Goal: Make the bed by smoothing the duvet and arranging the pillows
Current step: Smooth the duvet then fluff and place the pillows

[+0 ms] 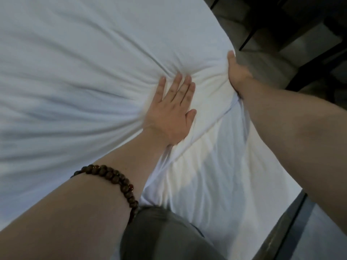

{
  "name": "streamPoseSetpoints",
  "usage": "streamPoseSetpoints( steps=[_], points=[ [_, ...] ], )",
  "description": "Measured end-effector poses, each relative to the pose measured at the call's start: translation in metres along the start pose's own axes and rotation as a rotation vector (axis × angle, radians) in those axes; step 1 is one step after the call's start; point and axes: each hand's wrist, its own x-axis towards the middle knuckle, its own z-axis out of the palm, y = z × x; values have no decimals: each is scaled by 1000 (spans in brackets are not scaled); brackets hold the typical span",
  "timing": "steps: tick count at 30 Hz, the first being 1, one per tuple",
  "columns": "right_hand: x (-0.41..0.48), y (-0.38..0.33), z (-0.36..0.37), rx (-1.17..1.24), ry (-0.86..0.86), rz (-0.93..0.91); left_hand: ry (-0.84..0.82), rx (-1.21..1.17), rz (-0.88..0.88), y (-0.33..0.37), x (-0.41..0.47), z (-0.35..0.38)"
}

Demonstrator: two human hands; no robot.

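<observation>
A grey-trousered knee (pixel 165 233) meets the white under-sheet (pixel 216 175), which ends at a dark bed frame (pixel 281 226) at lower right. Beyond a dark wooden-bead bracelet (pixel 116 177), the left hand (pixel 172 113) presses flat, fingers straight and close together, on the white, creased duvet (pixel 84 62). The right hand (pixel 237 72) grips the duvet's corner, thumb on top, fingers hidden beneath. Past that corner lie open floor and dark furniture legs (pixel 300 34).

The white duvet (pixel 78 76) lies spread over the bed, creases fanning from its bunched corner (near right).
</observation>
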Motion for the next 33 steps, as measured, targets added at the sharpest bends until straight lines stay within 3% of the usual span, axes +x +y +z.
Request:
streamPoseSetpoints(
  steps=[2, 5, 9, 12, 15, 19, 24, 33],
  points=[
    [19, 11, 8, -33, 109, -84, -5, -1, -4, 4, 8, 3],
    [43, 24, 16, 10, 132, -159, 2, -4, 2, 6, 13, 8],
    [69, 36, 31, 44, 103, -129, 6, -2, 0, 7, 13, 10],
    [54, 26, 32, -28, 57, -4, 1, 10, -13, 7, 10, 9],
    [0, 7, 30, -28, 240, -122, -4, 12, -50, 7, 5, 4],
    [-98, -3, 54, -266, 242, -492, -61, -94, -77, 12, -21, -10],
    [-185, 3, 98, -431, 190, -838, -71, -4, -76, -20, -139, -19],
    [-280, -19, 131, -627, 19, -1681, -93, 153, -347, -65, -342, -48]
  ],
)
